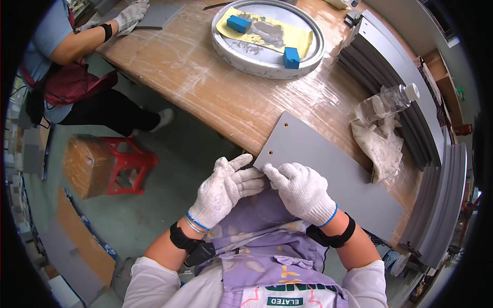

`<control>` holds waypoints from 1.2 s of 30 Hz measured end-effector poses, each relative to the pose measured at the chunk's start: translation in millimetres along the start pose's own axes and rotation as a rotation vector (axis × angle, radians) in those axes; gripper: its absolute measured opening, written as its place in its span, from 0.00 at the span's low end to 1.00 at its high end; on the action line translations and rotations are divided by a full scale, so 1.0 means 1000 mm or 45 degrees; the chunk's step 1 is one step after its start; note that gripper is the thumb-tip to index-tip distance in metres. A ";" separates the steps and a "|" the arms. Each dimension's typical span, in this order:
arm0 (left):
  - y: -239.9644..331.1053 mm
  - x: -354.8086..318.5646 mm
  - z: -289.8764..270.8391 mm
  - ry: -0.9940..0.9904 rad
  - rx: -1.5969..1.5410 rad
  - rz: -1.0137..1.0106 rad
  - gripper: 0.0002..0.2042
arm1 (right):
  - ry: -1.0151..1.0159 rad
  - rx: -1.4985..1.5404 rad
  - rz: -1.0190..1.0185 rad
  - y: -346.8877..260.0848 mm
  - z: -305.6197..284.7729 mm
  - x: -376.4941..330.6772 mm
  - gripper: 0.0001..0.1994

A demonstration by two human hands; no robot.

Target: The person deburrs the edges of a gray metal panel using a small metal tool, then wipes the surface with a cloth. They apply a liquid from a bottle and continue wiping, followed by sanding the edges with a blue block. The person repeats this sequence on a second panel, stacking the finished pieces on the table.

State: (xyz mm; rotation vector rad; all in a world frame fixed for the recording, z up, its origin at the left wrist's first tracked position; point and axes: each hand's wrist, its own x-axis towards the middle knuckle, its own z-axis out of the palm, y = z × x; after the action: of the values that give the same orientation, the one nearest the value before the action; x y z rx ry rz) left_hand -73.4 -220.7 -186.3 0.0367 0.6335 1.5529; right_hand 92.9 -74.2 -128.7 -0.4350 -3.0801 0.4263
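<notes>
A flat grey panel (328, 159) with small holes at its far left end lies on the table in front of me, its left corner at the table edge. My left hand (218, 192), in a white knit glove, is just left of that corner, fingers stretched toward it and thumb apart. My right hand (303, 190), gloved the same way, is closed at the panel's near edge, its fingertips bent down by the corner. Whatever lies between those fingertips is hidden. The tips of both hands almost meet.
On the table (190, 77) stands a round grey lid (221, 49) carrying yellow sandpaper (303, 42) and blue blocks (291, 58). Right are a clear bottle (382, 105), a rag (380, 149) and stacked grey panels (385, 72). A co-worker's gloved hand (131, 18) works far left, near a red stool (126, 164).
</notes>
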 end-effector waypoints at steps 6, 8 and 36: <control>0.002 -0.001 0.008 0.028 0.062 0.003 0.36 | -0.025 0.055 0.106 -0.002 -0.004 0.003 0.23; 0.003 -0.001 0.008 0.028 0.058 0.000 0.36 | -0.002 0.077 0.102 -0.002 -0.004 0.003 0.23; 0.013 -0.042 0.034 0.233 1.365 0.257 0.12 | -0.135 1.032 0.600 -0.043 -0.029 -0.043 0.12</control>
State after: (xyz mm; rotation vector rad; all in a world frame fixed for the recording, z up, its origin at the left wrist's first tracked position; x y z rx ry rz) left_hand -67.1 -246.5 -138.0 0.7868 1.5831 1.2455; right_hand 123.9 -117.8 -87.5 -1.0824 -2.5219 1.6337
